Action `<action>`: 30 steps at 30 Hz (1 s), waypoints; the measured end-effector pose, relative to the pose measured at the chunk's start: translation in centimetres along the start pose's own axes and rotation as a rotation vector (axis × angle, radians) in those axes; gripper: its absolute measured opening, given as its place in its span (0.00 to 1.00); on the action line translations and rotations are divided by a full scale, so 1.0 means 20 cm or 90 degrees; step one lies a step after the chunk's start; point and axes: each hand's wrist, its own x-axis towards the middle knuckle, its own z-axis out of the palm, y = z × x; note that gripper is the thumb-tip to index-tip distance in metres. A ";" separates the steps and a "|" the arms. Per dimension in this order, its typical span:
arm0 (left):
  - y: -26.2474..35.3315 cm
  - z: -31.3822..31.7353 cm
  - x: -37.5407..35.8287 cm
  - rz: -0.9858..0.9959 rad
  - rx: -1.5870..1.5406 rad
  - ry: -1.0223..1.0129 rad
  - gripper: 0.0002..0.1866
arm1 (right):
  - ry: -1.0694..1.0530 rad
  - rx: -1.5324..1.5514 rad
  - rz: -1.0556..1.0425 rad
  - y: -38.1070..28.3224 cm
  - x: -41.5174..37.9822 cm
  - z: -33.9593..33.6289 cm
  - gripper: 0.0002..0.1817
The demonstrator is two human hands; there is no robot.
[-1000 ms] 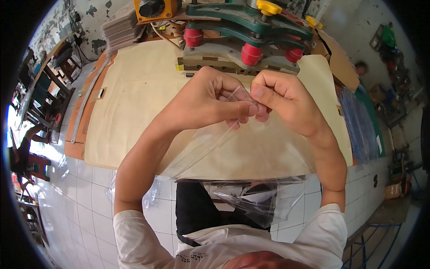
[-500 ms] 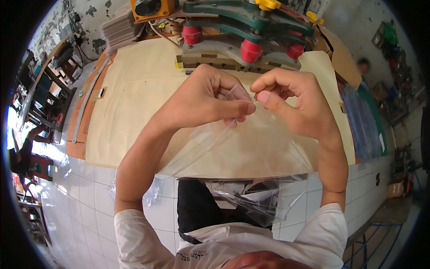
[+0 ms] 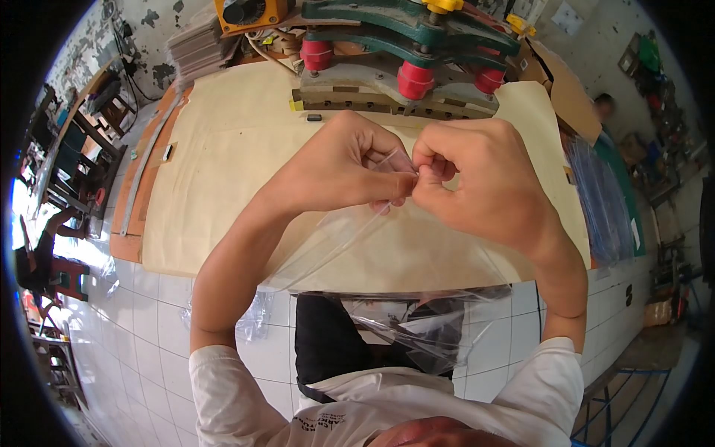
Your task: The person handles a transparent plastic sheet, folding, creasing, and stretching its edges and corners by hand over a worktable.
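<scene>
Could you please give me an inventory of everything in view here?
Clear plastic sheet: one, transparent, centre, draping past near edge
Worktable: one, orange-brown, centre
Cover sheet: at least one, cream, on worktable
Metal strip: one, grey, worktable's left side
Small block: one, black, before machine frame
Machine frame: one, green, far side
Posts: three, red, under machine frame
Knobs: two, yellow, at machine frame
Dial box: one, yellow-orange, far left
Cardboard stack: one, grey-brown, far left
Plastic pile: one, bluish, right
Cardboard flap: one, brown, far right
Stool: one, red, left
Floor tiles: many, white, below
Background clutter: too blurred to count
Left hand: one, bare, holding clear plastic sheet
Right hand: one, bare, fingertips pinched beside it
T-shirt: one, white, bottom
Trousers: one pair, black, bottom
</scene>
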 end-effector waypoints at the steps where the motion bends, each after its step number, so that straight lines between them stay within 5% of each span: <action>1: 0.00 0.00 0.00 0.001 -0.001 0.001 0.07 | 0.002 -0.004 0.002 0.00 0.00 0.00 0.04; 14: 0.01 0.02 -0.01 -0.017 0.019 -0.005 0.07 | 0.042 0.228 0.103 0.04 -0.01 -0.02 0.04; 18: -0.01 0.02 0.00 -0.010 0.026 0.010 0.10 | -0.028 0.216 0.119 -0.03 -0.02 -0.02 0.05; 24: 0.00 0.02 -0.01 -0.026 0.018 -0.001 0.09 | 0.056 0.175 0.092 -0.04 -0.03 0.04 0.06; 30: 0.00 0.01 -0.01 -0.019 0.003 -0.016 0.07 | -0.030 0.395 0.240 0.05 -0.03 0.04 0.07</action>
